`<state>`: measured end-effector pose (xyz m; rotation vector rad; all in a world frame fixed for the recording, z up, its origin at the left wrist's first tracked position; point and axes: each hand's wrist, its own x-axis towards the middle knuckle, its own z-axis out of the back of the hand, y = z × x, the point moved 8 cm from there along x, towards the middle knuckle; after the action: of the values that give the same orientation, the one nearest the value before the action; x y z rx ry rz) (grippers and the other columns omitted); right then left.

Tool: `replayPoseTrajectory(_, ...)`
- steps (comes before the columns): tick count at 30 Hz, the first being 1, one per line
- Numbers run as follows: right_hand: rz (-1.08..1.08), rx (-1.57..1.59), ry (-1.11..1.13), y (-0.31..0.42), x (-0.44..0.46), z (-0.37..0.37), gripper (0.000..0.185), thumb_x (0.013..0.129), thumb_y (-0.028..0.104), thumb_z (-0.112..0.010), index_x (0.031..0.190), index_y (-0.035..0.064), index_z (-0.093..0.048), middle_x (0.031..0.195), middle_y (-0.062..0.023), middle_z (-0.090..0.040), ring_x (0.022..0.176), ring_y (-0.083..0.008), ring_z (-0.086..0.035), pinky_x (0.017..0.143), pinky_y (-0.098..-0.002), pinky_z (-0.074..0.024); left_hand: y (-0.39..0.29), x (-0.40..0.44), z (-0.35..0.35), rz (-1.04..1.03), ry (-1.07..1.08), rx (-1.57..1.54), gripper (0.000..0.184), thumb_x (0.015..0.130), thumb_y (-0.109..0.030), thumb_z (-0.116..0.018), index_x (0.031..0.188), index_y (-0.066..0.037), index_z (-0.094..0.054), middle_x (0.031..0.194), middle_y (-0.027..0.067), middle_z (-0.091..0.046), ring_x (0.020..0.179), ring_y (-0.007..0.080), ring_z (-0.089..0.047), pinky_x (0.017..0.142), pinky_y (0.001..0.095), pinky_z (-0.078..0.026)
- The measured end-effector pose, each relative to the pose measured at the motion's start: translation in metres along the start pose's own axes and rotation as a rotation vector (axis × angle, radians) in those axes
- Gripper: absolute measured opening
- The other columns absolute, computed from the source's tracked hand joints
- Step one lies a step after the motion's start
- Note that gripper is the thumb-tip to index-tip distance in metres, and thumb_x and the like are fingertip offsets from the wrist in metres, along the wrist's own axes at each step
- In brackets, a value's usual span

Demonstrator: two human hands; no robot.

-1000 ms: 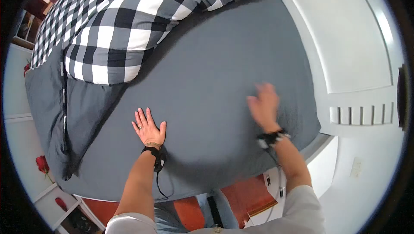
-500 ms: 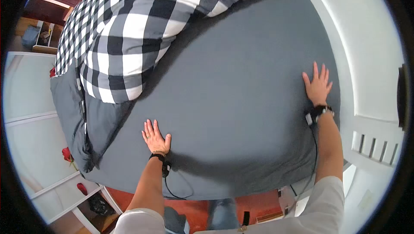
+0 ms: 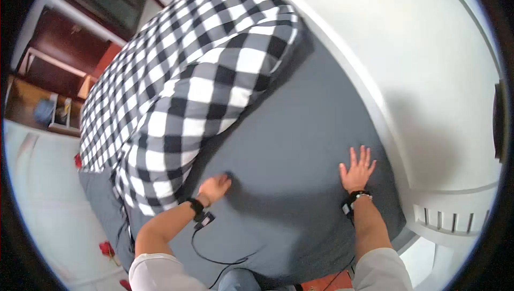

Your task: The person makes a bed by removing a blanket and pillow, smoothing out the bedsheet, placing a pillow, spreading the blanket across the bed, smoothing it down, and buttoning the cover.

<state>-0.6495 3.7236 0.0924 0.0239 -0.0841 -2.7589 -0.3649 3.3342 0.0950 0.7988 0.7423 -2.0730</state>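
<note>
My right hand [image 3: 358,170] lies flat on the grey fitted sheet [image 3: 300,146] near the bed's right side, fingers spread. My left hand [image 3: 215,188] is over the sheet beside the checked duvet, its fingers curled in and slightly blurred. I see nothing held in it. A bunched duvet [image 3: 214,82] in black, white and grey checks covers the left and far part of the bed. Each wrist wears a dark band with a small device; a black cable [image 3: 211,260] trails from the left one.
A white bed frame or headboard [image 3: 450,130] curves along the right, with a slotted panel [image 3: 450,220] lower down. On the left stand pale cabinet panels [image 3: 48,194] with a red artificial rose [image 3: 106,248]. A dark red door [image 3: 64,44] is at the far left.
My view has turned and shifted towards the far left, showing more of the duvet. My left hand has come up close to the duvet and its fingers have curled. My right hand stays flat.
</note>
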Motion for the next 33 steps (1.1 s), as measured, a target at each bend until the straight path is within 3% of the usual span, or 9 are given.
replayPoseTrajectory(4,0.03,0.017,0.038,-0.001,0.002,-0.01,0.061,0.079,0.044,-0.056,0.132,0.0166,-0.043,0.144,-0.0164,-0.027,0.136,-0.0352,-0.018,0.105,-0.0612,-0.0135,-0.187,0.062,0.051,-0.678,-0.622,0.042,0.045,0.078,-0.03,-0.062,0.116,-0.006,-0.054,0.115,0.0145,-0.053,0.109,0.0326,-0.049,0.095,0.0408,-0.039)
replayPoseTrajectory(8,0.07,0.023,0.019,0.002,0.002,-0.019,0.06,0.081,0.044,-0.054,0.133,0.018,-0.041,0.146,-0.0153,-0.024,0.136,-0.0351,-0.017,0.106,-0.0601,-0.0115,-0.256,0.089,0.063,-0.807,-0.582,0.447,0.066,0.078,-0.039,-0.062,0.134,-0.013,-0.037,0.14,0.018,-0.032,0.127,0.0358,-0.034,0.109,0.0424,-0.025)
replayPoseTrajectory(10,0.062,-0.001,0.005,-0.001,0.0,-0.023,0.061,0.081,0.044,-0.053,0.134,0.0182,-0.039,0.146,-0.015,-0.024,0.136,-0.0357,-0.017,0.106,-0.0599,-0.0114,-0.216,0.132,0.127,-0.897,-0.439,-0.14,0.063,0.077,-0.045,-0.06,0.131,-0.015,-0.044,0.134,0.0207,-0.041,0.123,0.037,-0.04,0.103,0.0398,-0.034)
replayPoseTrajectory(11,0.057,-0.03,0.012,-0.002,0.0,-0.027,0.063,0.08,0.044,-0.054,0.135,0.0181,-0.038,0.147,-0.0153,-0.024,0.136,-0.0362,-0.016,0.106,-0.0602,-0.011,-0.185,0.136,0.181,-0.316,-0.273,0.43,0.057,0.077,-0.045,-0.06,0.123,-0.012,-0.054,0.122,0.0194,-0.054,0.113,0.0366,-0.05,0.097,0.0408,-0.039)
replayPoseTrajectory(16,0.098,-0.033,-0.031,-0.003,-0.002,-0.029,0.062,0.081,0.043,-0.053,0.135,0.0173,-0.038,0.147,-0.015,-0.024,0.136,-0.0364,-0.017,0.106,-0.0595,-0.0121,0.066,0.113,0.497,0.303,-0.853,0.486,0.069,0.079,-0.054,-0.056,0.125,-0.003,-0.051,0.121,0.0189,-0.056,0.113,0.033,-0.053,0.095,0.0405,-0.042)
replayPoseTrajectory(20,0.112,-0.054,-0.034,0.0,0.0,-0.027,0.063,0.081,0.044,-0.051,0.135,0.0153,-0.038,0.146,-0.0152,-0.025,0.135,-0.0369,-0.019,0.106,-0.059,-0.0131,-0.005,0.059,0.383,-0.186,-1.28,0.448,0.05,0.079,-0.036,-0.061,0.114,-0.001,-0.055,0.108,0.0206,-0.058,0.096,0.0339,-0.057,0.084,0.0439,-0.045)
replayPoseTrajectory(24,0.112,-0.075,-0.02,0.01,0.0,-0.021,0.064,0.08,0.043,-0.051,0.136,0.016,-0.037,0.147,-0.0139,-0.024,0.136,-0.0351,-0.019,0.106,-0.0576,-0.013,-0.005,0.05,0.146,-0.546,-0.765,0.185,0.068,0.08,-0.037,-0.063,0.13,0.002,-0.04,0.137,0.0244,-0.036,0.13,0.0373,-0.031,0.108,0.0424,-0.024)
replayPoseTrajectory(32,0.085,-0.096,-0.01,0.006,0.001,-0.027,0.065,0.078,0.04,-0.055,0.136,0.0156,-0.037,0.148,-0.0133,-0.022,0.138,-0.0329,-0.013,0.107,-0.0572,-0.0115,0.312,-0.044,-0.026,1.215,-0.929,-0.508,0.082,0.086,-0.062,-0.035,0.125,0.01,-0.044,0.128,0.032,-0.044,0.123,0.039,-0.041,0.104,0.0419,-0.032)
replayPoseTrajectory(33,0.057,-0.104,0.035,0.007,0.001,-0.025,0.066,0.077,0.04,-0.056,0.135,0.0153,-0.038,0.147,-0.0139,-0.023,0.138,-0.0332,-0.014,0.107,-0.0574,-0.0116,0.31,-0.022,-0.003,1.094,-0.89,-0.505,0.087,0.085,-0.065,-0.031,0.125,0.01,-0.044,0.126,0.0318,-0.045,0.121,0.0389,-0.043,0.103,0.0411,-0.033)
